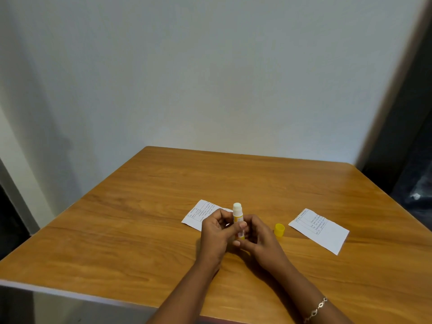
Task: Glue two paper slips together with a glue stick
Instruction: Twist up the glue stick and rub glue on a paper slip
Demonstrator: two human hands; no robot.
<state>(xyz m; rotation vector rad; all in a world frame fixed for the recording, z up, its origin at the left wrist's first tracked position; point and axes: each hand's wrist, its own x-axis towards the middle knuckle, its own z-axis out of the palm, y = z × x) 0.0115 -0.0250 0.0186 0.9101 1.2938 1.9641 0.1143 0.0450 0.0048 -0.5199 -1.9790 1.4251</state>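
Glue stick [237, 213] gripped by left hand [216, 233], right hand [261, 238]; cap [279, 230] beside; slip [196, 215] behind.

On table [112, 235], glue stick [237, 212] at ctr: cap [279, 230] at 3 o'clock, right slip [320, 231] past it; left slip [196, 215] at 10.

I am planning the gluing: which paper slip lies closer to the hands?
The left slip, partly hidden behind the left hand; the right slip lies apart, beyond the yellow cap.
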